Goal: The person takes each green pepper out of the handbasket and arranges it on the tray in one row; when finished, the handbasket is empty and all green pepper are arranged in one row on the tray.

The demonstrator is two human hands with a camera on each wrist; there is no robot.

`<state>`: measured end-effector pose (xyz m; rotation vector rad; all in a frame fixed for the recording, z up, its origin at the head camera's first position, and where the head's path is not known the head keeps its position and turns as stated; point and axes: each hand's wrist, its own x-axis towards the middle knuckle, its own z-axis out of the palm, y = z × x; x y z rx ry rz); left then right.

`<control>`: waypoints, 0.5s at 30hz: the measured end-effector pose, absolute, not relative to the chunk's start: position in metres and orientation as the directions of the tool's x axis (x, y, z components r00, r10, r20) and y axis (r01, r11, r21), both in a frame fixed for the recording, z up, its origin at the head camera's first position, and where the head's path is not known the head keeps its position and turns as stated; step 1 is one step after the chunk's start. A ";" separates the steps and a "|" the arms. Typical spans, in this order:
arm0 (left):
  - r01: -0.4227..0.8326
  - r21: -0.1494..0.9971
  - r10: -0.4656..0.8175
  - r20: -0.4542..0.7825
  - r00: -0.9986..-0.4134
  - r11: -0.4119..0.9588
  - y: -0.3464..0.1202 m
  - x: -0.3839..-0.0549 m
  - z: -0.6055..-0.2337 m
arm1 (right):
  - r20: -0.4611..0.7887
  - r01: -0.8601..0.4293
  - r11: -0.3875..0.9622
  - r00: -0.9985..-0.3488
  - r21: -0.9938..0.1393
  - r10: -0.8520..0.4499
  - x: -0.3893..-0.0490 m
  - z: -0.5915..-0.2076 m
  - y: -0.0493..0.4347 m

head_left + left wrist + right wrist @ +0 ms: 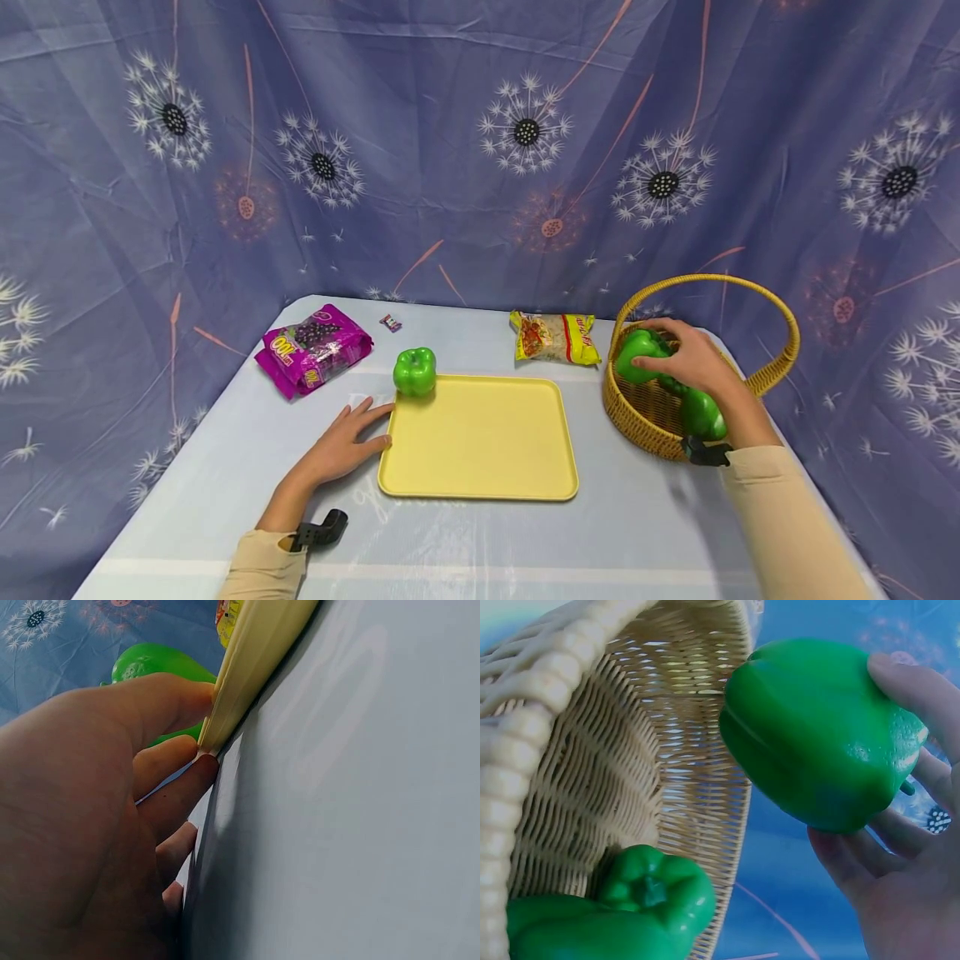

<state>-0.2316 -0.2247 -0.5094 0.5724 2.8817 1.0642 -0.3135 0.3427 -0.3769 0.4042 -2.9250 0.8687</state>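
My right hand grips a glossy green bell pepper at the wicker basket, its thumb and fingers spread around the pepper. More green pepper shapes lie inside the basket; their exact number is hard to tell. My left hand rests at the left edge of a yellow rectangular tray. In the left wrist view its thumb and fingertips touch the tray's rim, with the fingers mostly extended. Another green bell pepper sits at the tray's far left corner.
A purple snack bag with a grape picture lies at the back left. Near it is a tiny wrapped candy. A yellow and clear food packet lies behind the tray. The basket's tall handle arches at the right.
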 end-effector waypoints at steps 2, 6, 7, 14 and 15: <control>0.334 0.633 0.345 0.112 -0.932 0.699 -0.225 -0.232 -0.508 | 0.145 -0.277 0.807 -0.961 -0.522 -0.236 -0.311 -0.374 0.341; 0.343 0.629 0.348 0.120 -0.930 0.698 -0.224 -0.232 -0.507 | 0.162 -0.296 0.807 -0.955 -0.511 -0.248 -0.307 -0.370 0.338; 0.345 0.628 0.349 0.122 -0.929 0.698 -0.224 -0.232 -0.507 | 0.168 -0.299 0.805 -0.954 -0.512 -0.248 -0.306 -0.369 0.338; 0.338 0.632 0.346 0.117 -0.931 0.697 -0.224 -0.232 -0.508 | 0.213 -0.357 0.783 -0.934 -0.510 -0.287 -0.299 -0.362 0.329; 0.336 0.633 0.345 0.114 -0.932 0.697 -0.224 -0.232 -0.508 | 0.219 -0.364 0.782 -0.931 -0.506 -0.291 -0.298 -0.361 0.328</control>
